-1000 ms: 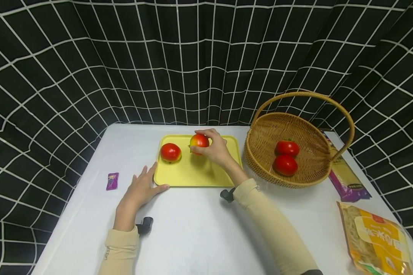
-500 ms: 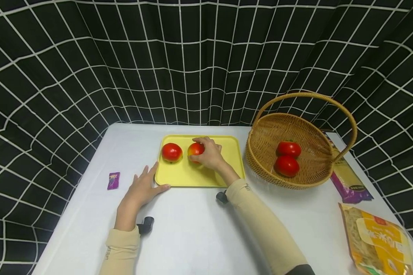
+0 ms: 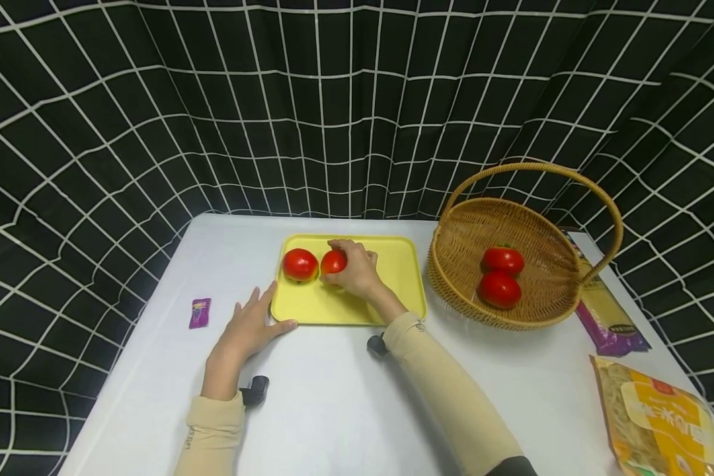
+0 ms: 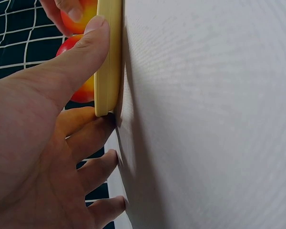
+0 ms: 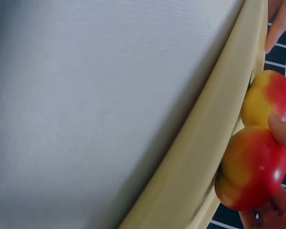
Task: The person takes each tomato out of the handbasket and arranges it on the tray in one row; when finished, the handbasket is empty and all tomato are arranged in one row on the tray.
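A yellow tray (image 3: pixel 315 309) lies on the white table. My right hand (image 3: pixel 358 270) grips a red tomato (image 3: pixel 334 261) with yellow patches, low over the tray. Just left of it, a second tomato (image 3: pixel 300 264) rests on the tray; in the right wrist view the held tomato (image 5: pixel 252 169) overlaps the other tomato (image 5: pixel 268 99). With fingers spread, my left hand (image 3: pixel 246 328) touches the tray's near left corner. Its thumb (image 4: pixel 88 52) lies along the tray rim in the left wrist view, and the forefinger is at the tray's side.
A wicker basket (image 3: pixel 449 284) with a tall handle stands to the right, two tomatoes (image 3: pixel 501 284) inside. Beyond it lies a purple-ended packet (image 3: pixel 609 317), and nearer, an orange food bag (image 3: pixel 660 416). A small purple sachet (image 3: pixel 199 313) is at the left. Black gridded cloth hangs behind.
My right hand has lowered the tomato and brought it left, close beside the other tomato on the tray. My left hand has stayed at the tray corner.
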`<state>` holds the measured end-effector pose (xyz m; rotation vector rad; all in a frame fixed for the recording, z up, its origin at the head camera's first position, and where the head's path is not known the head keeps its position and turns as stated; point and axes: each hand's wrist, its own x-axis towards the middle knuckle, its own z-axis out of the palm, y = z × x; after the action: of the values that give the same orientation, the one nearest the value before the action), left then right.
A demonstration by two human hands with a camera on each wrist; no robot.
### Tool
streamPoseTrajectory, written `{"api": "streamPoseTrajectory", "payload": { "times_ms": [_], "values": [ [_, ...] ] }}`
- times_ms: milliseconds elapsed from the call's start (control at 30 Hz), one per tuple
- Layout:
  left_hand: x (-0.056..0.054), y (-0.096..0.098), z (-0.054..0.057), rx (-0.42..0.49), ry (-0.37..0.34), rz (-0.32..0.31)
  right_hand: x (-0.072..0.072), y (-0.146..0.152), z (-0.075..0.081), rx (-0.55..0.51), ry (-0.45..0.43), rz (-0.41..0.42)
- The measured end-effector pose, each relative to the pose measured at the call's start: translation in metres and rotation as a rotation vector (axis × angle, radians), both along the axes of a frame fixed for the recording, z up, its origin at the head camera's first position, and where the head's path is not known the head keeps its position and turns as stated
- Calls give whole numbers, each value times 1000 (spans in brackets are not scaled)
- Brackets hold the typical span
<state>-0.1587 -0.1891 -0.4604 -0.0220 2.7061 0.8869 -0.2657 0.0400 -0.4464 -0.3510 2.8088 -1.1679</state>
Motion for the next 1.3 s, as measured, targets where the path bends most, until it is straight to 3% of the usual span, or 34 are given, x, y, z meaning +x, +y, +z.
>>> {"api": "streamPoseTrajectory", "payload": {
  "times_ms": [267,533,733,933,1133,1300],
  "values": [
    [0,2,-1,-8,-1,-4,2,1,-2,-20,4,-9],
    [1,1,-1,-13,-19,4,1,6,14,-67,22,-12],
    [2,0,0,-7,-25,8,-1,20,48,-183,15,-24],
    [3,1,1,2,-23,11,6,52,93,-284,46,-35],
    [2,3,1,10,-16,2,26,105,133,-293,70,-66],
    [3,3,1,7,-16,-3,48,153,148,-229,31,-123]
  ]
}}
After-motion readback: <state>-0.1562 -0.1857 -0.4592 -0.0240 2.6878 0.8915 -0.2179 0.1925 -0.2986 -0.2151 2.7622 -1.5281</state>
